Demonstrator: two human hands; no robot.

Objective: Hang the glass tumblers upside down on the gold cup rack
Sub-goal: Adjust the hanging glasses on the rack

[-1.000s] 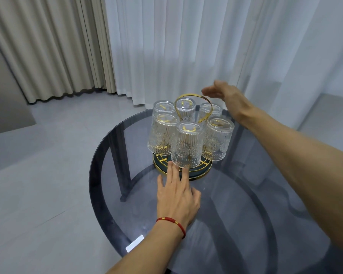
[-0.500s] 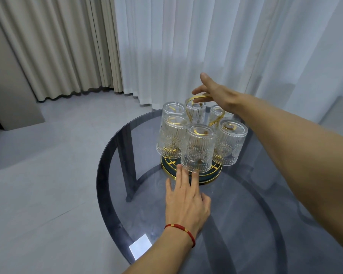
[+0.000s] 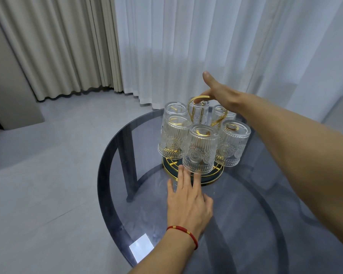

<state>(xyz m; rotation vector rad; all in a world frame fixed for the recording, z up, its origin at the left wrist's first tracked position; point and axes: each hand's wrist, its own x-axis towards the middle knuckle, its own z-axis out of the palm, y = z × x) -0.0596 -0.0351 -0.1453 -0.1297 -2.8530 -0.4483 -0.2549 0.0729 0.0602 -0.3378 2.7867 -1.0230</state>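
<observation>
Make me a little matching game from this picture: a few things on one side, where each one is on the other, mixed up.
Things:
1. right hand
2. left hand
3. tumblers
4. bracelet

Places:
a. upside down on the rack
b. round the left wrist
c. at the gold handle on top
d. flat on the glass table, fingertips at the rack's base

Pairs: 1-c, 2-d, 3-a, 4-b
</observation>
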